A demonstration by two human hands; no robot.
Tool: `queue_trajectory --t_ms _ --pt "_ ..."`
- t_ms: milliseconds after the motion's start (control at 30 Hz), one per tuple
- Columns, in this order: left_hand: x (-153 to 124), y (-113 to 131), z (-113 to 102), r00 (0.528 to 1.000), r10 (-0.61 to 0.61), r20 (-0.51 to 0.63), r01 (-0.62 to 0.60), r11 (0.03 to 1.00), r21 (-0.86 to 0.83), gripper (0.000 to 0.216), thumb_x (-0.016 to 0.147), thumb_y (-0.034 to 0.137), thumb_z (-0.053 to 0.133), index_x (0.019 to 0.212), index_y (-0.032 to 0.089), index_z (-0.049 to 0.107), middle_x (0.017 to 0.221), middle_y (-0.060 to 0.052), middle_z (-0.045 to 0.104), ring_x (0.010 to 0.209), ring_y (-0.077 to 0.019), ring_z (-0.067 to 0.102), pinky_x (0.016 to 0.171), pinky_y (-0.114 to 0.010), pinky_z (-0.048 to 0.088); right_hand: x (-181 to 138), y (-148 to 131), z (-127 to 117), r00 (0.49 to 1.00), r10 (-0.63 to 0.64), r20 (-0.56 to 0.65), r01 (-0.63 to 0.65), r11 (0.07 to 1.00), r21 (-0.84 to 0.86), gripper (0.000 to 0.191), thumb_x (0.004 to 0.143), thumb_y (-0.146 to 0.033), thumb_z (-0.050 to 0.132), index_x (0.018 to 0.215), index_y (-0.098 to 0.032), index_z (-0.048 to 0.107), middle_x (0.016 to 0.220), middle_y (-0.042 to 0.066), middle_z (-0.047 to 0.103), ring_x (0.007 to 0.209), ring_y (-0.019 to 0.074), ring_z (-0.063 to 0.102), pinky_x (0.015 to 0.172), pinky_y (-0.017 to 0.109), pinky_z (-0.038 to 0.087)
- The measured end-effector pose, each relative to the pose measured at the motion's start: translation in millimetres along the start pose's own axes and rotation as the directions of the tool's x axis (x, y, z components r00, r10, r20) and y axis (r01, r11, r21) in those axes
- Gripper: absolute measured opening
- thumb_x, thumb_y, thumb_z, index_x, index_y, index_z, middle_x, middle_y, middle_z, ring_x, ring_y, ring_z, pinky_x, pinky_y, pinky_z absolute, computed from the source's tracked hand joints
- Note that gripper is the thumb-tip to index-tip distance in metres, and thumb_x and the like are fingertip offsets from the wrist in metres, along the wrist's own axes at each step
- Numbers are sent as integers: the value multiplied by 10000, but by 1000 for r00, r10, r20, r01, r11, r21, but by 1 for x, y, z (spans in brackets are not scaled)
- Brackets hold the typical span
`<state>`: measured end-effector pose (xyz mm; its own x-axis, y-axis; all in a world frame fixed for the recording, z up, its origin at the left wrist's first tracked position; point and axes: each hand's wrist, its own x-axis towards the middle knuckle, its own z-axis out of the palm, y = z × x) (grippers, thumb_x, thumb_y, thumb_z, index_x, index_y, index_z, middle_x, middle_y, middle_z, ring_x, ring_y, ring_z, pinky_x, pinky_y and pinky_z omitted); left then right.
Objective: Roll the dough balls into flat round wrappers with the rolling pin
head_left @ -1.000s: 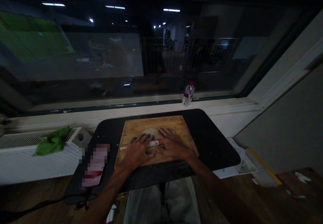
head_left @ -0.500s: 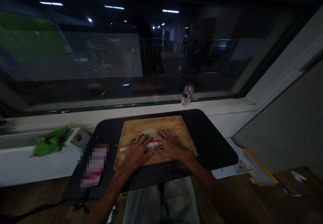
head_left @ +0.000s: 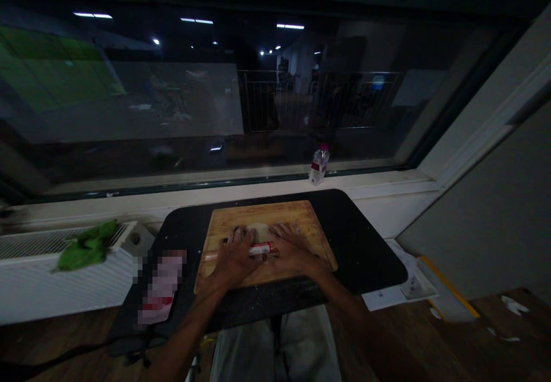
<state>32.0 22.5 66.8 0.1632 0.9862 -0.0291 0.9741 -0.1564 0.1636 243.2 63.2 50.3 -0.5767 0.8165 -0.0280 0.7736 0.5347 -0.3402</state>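
A rolling pin (head_left: 260, 249) with a red and white label lies crosswise on a wooden board (head_left: 262, 209). My left hand (head_left: 236, 257) rests on the pin toward its left end, fingers stretched forward and apart. On the pin's right part lies my right hand (head_left: 291, 250), also with spread fingers. Both palms press from above rather than wrapping round it. Just beyond the pin, between my fingertips, shows a pale flat round of dough (head_left: 258, 230); its near part is hidden by the pin and hands. Something whitish, perhaps flour, dusts the fingers.
The board sits on a black table (head_left: 361, 250) below a window. A clear bottle (head_left: 318, 166) with a pink cap stands on the sill. On the table's left lies a blurred pink and white packet (head_left: 163, 287). A green cloth (head_left: 88, 247) drapes over the radiator (head_left: 64, 290).
The view has tilted slightly, so the scene sits a little lower. My left fingers have straightened and shifted slightly left. Both hands stay on the rolling pin.
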Motion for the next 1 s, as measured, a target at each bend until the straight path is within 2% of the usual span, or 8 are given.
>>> queue_trajectory --t_ms 100,267,467,567,767,1000 --pt "1 0 0 1000 -15 -3 15 1000 -9 630 977 545 673 1539 287 558 1690 -199 489 1587 -441 418 1195 -675 412 1 -1 -4 1000 4 24 -4 1000 8 861 951 -473 782 1703 -216 452 1753 167 444 1656 393 318 1368 683 108" --pt "2 -7 11 1000 12 -12 -12 1000 3 574 992 542 658 1509 303 586 1693 -182 501 1578 -429 436 1201 -655 405 0 -6 -8 999 26 33 -27 999 27 864 944 -480 792 1687 -180 468 1758 173 434 1661 396 298 1372 685 75" --pt "6 -16 18 998 55 -23 -55 998 -11 629 985 574 653 1545 304 558 1679 -178 517 1533 -421 482 1182 -632 423 1 -7 -1 995 84 48 -85 996 24 922 946 -527 792 1713 -175 422 1774 194 395 1667 413 276 1366 687 123" --pt "8 -14 15 999 39 -9 -39 999 -13 672 966 589 668 1559 299 544 1672 -179 523 1532 -418 480 1189 -638 414 -1 -3 -1 998 51 39 -52 998 18 863 975 -537 748 1705 -194 440 1768 181 412 1673 397 275 1370 674 111" --pt "10 -10 7 999 37 5 -37 999 -11 698 950 591 685 1565 293 540 1682 -180 519 1562 -415 461 1205 -628 411 -1 2 -6 999 4 40 -6 999 42 832 948 -333 706 1719 -219 414 1772 153 418 1688 367 255 1369 646 140" --pt "7 -3 -5 998 -4 55 4 1000 -9 740 940 593 702 1583 275 519 1706 -191 489 1589 -423 429 1214 -641 402 0 -1 -8 998 6 62 -9 999 46 862 916 -328 754 1704 -184 437 1766 172 420 1690 391 235 1369 673 117"
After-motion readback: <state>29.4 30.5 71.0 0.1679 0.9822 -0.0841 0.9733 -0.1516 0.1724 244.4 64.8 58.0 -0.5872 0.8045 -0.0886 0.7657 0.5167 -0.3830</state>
